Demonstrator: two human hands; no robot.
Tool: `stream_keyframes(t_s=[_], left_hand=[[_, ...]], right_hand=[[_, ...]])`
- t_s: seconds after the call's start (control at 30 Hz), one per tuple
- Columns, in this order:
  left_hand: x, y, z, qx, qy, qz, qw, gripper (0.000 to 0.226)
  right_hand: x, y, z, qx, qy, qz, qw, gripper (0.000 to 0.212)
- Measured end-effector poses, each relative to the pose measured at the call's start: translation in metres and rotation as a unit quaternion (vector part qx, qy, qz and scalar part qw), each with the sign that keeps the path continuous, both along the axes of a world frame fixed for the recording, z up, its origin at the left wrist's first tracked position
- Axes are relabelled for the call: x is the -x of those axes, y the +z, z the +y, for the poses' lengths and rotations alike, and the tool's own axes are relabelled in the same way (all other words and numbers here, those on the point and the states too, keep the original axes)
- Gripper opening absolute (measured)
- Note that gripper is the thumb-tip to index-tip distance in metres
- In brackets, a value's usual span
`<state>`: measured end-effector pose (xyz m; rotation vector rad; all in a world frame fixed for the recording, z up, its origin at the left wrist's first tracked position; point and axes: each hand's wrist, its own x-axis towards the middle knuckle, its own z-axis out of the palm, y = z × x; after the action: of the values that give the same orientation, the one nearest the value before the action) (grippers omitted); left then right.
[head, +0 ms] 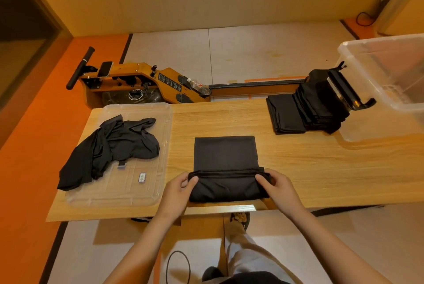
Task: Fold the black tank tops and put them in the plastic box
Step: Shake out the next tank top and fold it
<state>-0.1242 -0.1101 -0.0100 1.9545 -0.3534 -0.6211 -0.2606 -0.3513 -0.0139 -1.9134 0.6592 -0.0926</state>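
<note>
On the pale wooden counter (321, 164), left hand (177, 188) and right hand (278, 186) pinch the black fabric tank top (224, 155) at its fold ends, fingers (262, 179) clamped on it. The cloth is likely light and limp.

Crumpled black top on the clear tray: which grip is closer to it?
Left. The left grip pinches one end of the half-folded top, just right of the crumpled top; the right grip pinches its other end, farther off.
</note>
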Motion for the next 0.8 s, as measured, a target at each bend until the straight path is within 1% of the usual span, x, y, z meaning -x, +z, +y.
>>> stream_keyframes(t_s=[0.1, 0.17, 0.23, 0.27, 0.33, 0.37, 0.5, 0.63, 0.7, 0.8], left_hand=[[-0.036, 0.006, -0.023, 0.019, 0.002, 0.017, 1.000, 0.023], [-0.063, 0.006, -0.044, 0.013, 0.011, 0.025, 1.000, 0.025], [-0.090, 0.002, -0.065, -0.020, 0.028, 0.033, 0.999, 0.029], [-0.101, -0.003, -0.072, -0.046, 0.038, 0.043, 0.997, 0.027], [-0.113, -0.018, -0.078, -0.098, 0.057, 0.052, 0.992, 0.022], [-0.116, -0.025, -0.078, -0.119, 0.065, 0.048, 0.990, 0.022], [-0.114, -0.043, -0.077, -0.162, 0.065, -0.023, 0.984, 0.008], [-0.115, -0.039, -0.081, -0.173, 0.053, -0.090, 0.979, 0.004], [-0.118, -0.039, -0.083, -0.187, 0.043, -0.105, 0.976, 0.006], [-0.121, -0.039, -0.085, -0.199, 0.064, -0.092, 0.974, 0.005]], right_hand=[[-0.038, 0.006, -0.018, -0.009, -0.021, -0.006, 1.000, 0.021], [-0.071, 0.004, -0.031, 0.003, -0.041, 0.009, 0.999, 0.025], [-0.100, -0.004, -0.045, 0.010, -0.073, 0.052, 0.996, 0.027], [-0.110, -0.009, -0.051, 0.005, -0.083, 0.083, 0.993, 0.026], [-0.121, -0.018, -0.058, 0.001, -0.083, 0.134, 0.987, 0.025], [-0.122, -0.022, -0.059, 0.015, -0.080, 0.145, 0.986, 0.025], [-0.120, -0.031, -0.059, 0.103, -0.071, 0.145, 0.981, 0.024], [-0.117, -0.033, -0.056, 0.182, -0.054, 0.103, 0.976, 0.021], [-0.119, -0.034, -0.056, 0.201, -0.056, 0.098, 0.973, 0.019], [-0.122, -0.035, -0.054, 0.212, -0.081, 0.103, 0.968, 0.021]])
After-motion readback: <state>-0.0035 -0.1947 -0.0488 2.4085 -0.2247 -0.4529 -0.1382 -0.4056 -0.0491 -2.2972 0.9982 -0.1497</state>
